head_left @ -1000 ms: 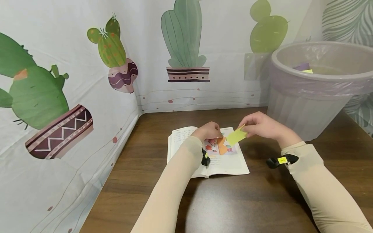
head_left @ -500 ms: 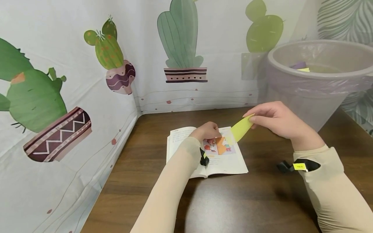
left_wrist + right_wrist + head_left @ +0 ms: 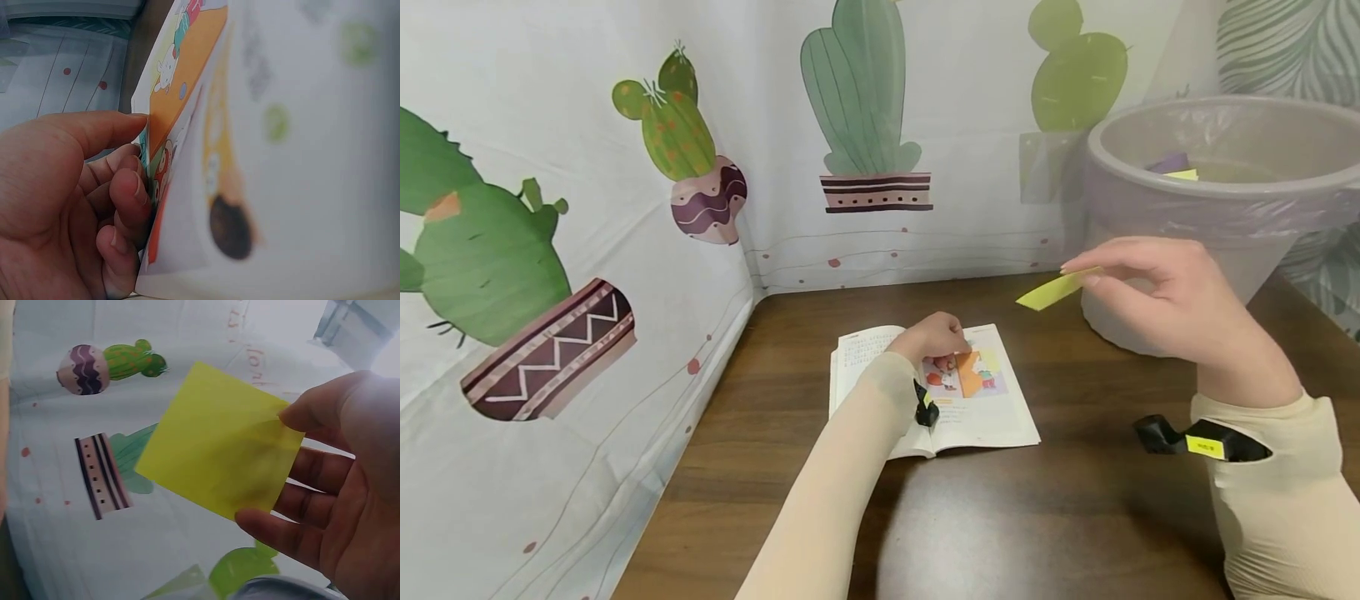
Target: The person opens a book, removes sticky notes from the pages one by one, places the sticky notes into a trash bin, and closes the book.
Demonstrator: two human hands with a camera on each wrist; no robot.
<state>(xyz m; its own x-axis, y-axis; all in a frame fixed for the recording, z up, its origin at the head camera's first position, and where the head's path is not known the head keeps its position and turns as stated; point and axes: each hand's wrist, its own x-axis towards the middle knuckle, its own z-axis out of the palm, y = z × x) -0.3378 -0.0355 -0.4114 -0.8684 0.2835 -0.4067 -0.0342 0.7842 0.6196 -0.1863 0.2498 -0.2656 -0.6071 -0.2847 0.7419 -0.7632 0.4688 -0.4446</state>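
Note:
An illustrated book (image 3: 985,425) lies open on the table, its right page showing a coloured picture (image 3: 973,373). My left hand (image 3: 934,336) rests on that page near its top; in the left wrist view the thumb tip touches the picture and the loosely bent fingers (image 3: 131,187) lean against the paper. To the right, my right hand (image 3: 1165,287) pinches a yellow sticky note (image 3: 1054,290) by one corner, raised off the book. In the right wrist view the sticky note (image 3: 219,444) appears as a flat square between thumb and fingers.
A large grey bin (image 3: 1202,212) with a plastic liner stands at the back right, behind the right hand. Purple and yellow paper pieces (image 3: 1176,165) show inside it. A cactus-printed cloth (image 3: 782,150) hangs behind the wooden table (image 3: 760,400).
My right hand has peeled the sticky note up from the right page and carried it up and to the right, clear of the book. My left hand has stayed on the page.

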